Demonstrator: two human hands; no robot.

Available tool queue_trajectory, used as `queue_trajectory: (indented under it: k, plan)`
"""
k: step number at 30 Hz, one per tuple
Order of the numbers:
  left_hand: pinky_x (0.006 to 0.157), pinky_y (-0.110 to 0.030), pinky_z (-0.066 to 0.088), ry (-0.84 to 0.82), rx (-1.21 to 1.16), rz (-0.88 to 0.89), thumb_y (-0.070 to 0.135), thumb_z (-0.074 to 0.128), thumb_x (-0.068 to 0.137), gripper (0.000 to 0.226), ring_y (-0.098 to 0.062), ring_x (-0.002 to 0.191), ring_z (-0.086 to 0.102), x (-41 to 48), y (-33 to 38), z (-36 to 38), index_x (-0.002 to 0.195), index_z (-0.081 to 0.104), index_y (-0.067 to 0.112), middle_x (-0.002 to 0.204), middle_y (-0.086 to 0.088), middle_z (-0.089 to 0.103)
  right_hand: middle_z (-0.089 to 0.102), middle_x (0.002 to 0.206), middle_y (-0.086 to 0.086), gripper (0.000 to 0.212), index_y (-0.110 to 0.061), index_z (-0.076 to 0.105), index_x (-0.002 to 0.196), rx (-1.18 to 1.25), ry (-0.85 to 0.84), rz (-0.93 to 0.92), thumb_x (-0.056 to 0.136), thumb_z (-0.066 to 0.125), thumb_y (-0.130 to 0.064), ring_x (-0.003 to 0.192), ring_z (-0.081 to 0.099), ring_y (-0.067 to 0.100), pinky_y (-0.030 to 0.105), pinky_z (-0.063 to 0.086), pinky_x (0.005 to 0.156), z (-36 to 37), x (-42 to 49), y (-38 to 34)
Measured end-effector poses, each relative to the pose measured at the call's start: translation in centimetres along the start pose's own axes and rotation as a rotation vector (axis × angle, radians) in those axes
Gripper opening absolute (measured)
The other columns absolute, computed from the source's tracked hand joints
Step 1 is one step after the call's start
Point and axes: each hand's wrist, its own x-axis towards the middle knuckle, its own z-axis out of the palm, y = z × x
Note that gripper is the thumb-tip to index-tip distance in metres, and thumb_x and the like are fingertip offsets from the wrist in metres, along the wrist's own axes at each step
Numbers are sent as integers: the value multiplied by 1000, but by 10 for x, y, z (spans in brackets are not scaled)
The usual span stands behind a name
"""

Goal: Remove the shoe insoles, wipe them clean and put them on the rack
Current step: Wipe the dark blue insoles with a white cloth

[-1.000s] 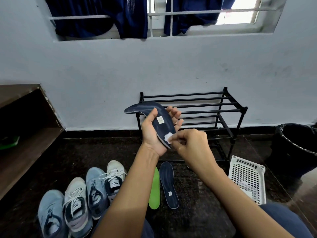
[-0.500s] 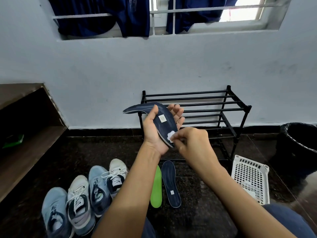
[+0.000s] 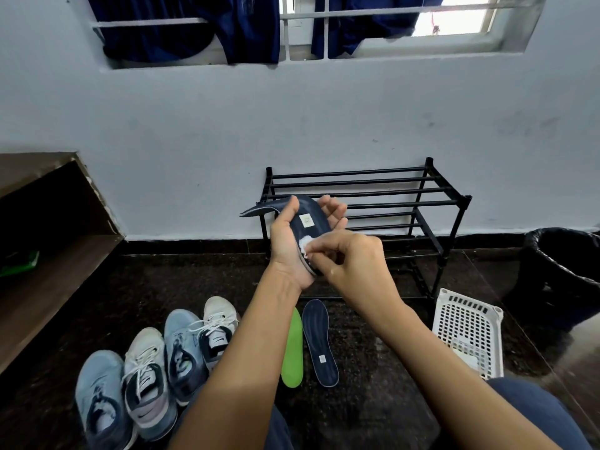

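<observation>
Insole [image 3: 308, 222]: dark navy foam, small beige label; held up before black metal rack [image 3: 431, 203]; long axis near-to-far, bent far tip pointing left.
Left hand [image 3: 289, 251]: fingers curled round it.
Right hand [image 3: 354, 264]: pinches white wipe [image 3: 306, 244] against its near end.

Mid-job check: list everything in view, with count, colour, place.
held insole: one, navy, in left grip
wipe: one, white, on held insole
floor insoles: two, green and navy, side by side
shoes: four, light blue and white, floor, lower left
rack: one, black, against wall
basket: one, white, right of rack
bin: one, black, far right
shelf: one, brown, left
clothes: two bunches, dark blue, window bars
left grip: one, bare, holds held insole
right grip: one, bare, pinches wipe
</observation>
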Motion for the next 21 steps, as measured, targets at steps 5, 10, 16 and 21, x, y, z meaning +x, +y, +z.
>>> queue_trajectory:
  k: [5, 10, 16, 21]
  plan:
    - [92, -29, 49, -57, 22, -114, 49, 36, 96, 44, -18, 91, 65, -6, -14, 8, 89, 55, 10, 84, -5, 66, 73, 83, 5, 19, -7, 75, 83, -40, 172, -119, 70, 70, 7, 96, 54, 4, -5, 32, 81, 3, 10, 5]
    - [89, -33, 52, -23, -10, -7, 51, 41, 95, 53, -20, 84, 70, -2, 5, -3, 97, 62, 2, 85, -7, 69, 68, 71, -4, 16, -16, 77, 86, 10, -101, 27, 76, 72, -4, 65, 56, -9, 0, 37, 64, 0, -4, 2]
    - [90, -28, 49, 0, 22, -15, 49, 38, 97, 48, -17, 86, 65, -3, -2, 2, 91, 59, 6, 81, -4, 65, 73, 82, 1, 18, -9, 76, 82, 7, 147, -94, 70, 72, 5, 84, 61, 0, -2, 36, 79, 12, 5, 7]
    - [95, -28, 47, -31, 31, -59, 51, 36, 97, 49, -15, 88, 66, -1, -8, 0, 92, 57, 7, 83, -2, 64, 73, 87, 1, 19, -10, 76, 87, -13, 173, -115, 73, 70, 2, 91, 59, 1, 1, 39, 80, 13, 6, 6]
